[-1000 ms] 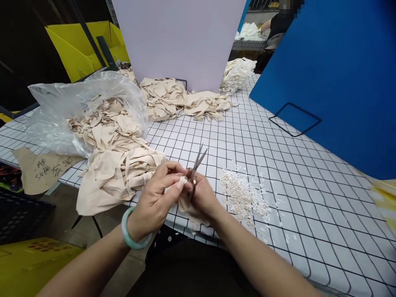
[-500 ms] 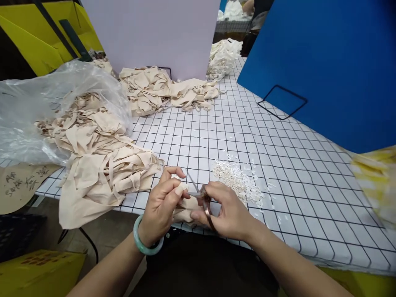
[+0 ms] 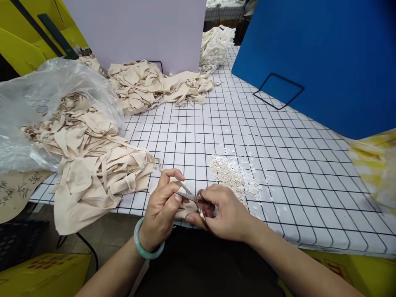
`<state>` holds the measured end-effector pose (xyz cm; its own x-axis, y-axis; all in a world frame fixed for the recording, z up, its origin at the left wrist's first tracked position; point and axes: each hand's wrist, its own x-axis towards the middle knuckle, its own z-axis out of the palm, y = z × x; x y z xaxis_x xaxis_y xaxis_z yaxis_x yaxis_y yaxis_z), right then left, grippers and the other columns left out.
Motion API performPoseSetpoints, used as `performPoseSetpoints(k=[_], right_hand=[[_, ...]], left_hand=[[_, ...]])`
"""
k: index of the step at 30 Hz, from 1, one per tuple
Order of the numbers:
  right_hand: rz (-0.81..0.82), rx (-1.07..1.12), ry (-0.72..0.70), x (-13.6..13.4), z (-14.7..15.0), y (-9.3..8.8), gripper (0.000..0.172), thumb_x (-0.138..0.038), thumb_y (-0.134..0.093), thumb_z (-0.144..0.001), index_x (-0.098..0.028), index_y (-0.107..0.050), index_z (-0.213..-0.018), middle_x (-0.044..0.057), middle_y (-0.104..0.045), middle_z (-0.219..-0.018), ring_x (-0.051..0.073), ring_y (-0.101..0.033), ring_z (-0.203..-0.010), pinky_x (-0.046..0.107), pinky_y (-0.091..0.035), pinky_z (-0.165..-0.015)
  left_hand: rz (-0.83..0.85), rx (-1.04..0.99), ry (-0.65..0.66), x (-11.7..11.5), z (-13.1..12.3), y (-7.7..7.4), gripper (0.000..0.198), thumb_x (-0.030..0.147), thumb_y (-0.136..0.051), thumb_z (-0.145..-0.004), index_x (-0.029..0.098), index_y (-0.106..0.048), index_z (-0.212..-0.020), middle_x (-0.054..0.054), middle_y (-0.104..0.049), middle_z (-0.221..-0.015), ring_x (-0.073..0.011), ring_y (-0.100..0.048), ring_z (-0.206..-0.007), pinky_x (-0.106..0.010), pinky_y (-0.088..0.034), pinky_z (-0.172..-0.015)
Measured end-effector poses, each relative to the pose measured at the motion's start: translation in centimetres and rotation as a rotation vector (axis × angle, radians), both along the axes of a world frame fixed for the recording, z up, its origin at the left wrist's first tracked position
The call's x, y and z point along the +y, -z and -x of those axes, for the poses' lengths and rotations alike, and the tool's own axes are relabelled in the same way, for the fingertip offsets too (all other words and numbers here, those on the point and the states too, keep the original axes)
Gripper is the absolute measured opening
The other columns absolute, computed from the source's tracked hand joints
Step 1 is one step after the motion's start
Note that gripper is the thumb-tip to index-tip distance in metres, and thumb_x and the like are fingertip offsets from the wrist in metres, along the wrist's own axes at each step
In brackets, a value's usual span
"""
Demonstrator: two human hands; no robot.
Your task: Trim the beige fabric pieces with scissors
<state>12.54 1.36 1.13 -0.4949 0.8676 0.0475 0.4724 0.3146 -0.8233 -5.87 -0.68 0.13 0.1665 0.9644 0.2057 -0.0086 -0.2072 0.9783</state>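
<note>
At the table's near edge my right hand (image 3: 229,212) grips a pair of scissors (image 3: 192,197) by the handles. Their blades are apart and point left, towards the fingertips of my left hand (image 3: 161,210). Thumb and fingers of that hand pinch a piece of beige fabric (image 3: 185,209), mostly covered by both hands. A jade-green bangle (image 3: 142,246) circles my left wrist. Left of my hands lies a heap of beige fabric pieces (image 3: 102,173). Small pale clippings (image 3: 236,177) are scattered just beyond my right hand.
A clear plastic bag (image 3: 40,86) lies open around part of the beige heap. More beige fabric (image 3: 136,86) lies against a lilac board (image 3: 139,33). White fabric (image 3: 218,45) is piled at the back. A large blue board (image 3: 321,62) stands on the right of the checked tablecloth (image 3: 291,165).
The scissors have shifted left, and their blades now lie across the front of my left fingertips. The view has moved slightly. Both hands keep their grips.
</note>
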Motion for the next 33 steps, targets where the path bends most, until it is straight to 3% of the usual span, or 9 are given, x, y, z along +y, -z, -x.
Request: performPoseSetpoints(k=[15, 28, 33], right_hand=[[0.058, 0.024, -0.007, -0.2, -0.1, 0.1, 0.056, -0.061, -0.068, -0.079, -0.020, -0.037, -0.054, -0.005, -0.041, -0.047, 0.008, -0.035, -0.046, 0.022, -0.031, -0.051], [-0.100, -0.043, 0.019, -0.5, -0.7, 0.9, 0.047, -0.042, -0.065, -0.083, -0.021, -0.034, -0.055, -0.006, -0.041, -0.047, 0.009, -0.034, -0.047, 0.024, -0.033, -0.054], [-0.101, -0.065, 0.032, -0.5, -1.0, 1.2, 0.050, -0.046, -0.063, -0.086, -0.021, -0.034, -0.054, -0.005, -0.041, -0.047, 0.008, -0.033, -0.046, 0.024, -0.032, -0.053]], left_hand=[[-0.117, 0.050, -0.005, 0.0, -0.4, 0.0, 0.026, 0.023, -0.045, -0.101, 0.020, -0.064, -0.083, -0.008, -0.052, -0.087, -0.0245, -0.043, -0.112, -0.037, -0.042, -0.094], [-0.171, 0.145, -0.003, 0.1, -0.6, -0.3, 0.027, 0.021, -0.042, -0.102, 0.021, -0.062, -0.084, -0.008, -0.054, -0.082, -0.0252, -0.043, -0.112, -0.038, -0.042, -0.090], [-0.203, 0.152, 0.011, 0.2, -0.8, -0.2, 0.026, 0.018, -0.044, -0.101, 0.020, -0.065, -0.085, -0.008, -0.056, -0.080, -0.0246, -0.044, -0.111, -0.038, -0.042, -0.091]])
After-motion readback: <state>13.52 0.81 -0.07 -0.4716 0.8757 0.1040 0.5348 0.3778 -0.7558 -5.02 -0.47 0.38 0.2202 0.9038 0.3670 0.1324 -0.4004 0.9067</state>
